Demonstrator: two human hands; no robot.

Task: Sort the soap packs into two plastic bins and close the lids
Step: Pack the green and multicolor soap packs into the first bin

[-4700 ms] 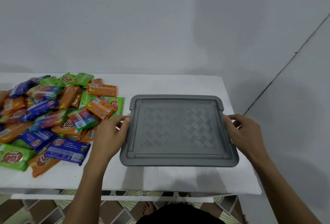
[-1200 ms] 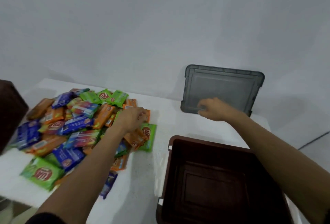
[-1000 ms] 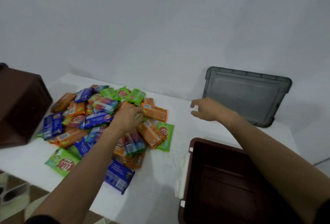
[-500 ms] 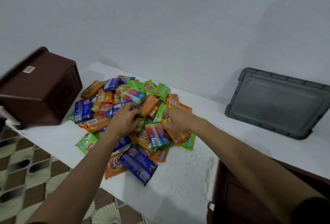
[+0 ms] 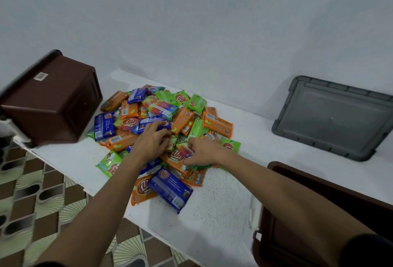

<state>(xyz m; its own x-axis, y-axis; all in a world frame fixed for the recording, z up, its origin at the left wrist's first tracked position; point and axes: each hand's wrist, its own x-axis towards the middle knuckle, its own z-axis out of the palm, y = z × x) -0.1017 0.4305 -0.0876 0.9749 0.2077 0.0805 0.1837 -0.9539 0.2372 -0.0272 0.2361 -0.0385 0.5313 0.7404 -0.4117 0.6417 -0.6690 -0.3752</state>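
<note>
Reaching into the heap of soap packs (image 5: pixel 182 118), the left hand (image 5: pixel 150 146) lays bent fingers on a blue pack (image 5: pixel 152 122), grip unclear, while the right hand (image 5: pixel 205 152) pinches a rainbow pack (image 5: pixel 180 153). Red oval logos mark the wrappers, too many to count, with "KU" legible on an orange pack (image 5: pixel 142 190) nearer than the fingers. Two brown bins show, a tipped bin (image 5: pixel 55 105) with an unreadable sticker (image 5: pixel 40 76) left of the fingers and an upright bin (image 5: pixel 331 198) right of them, plus one grey lid (image 5: pixel 333 115) farther right.

2 bare forearms (image 5: pixel 102 209); a black sleeve (image 5: pixel 370 252) covers each upper arm.
</note>
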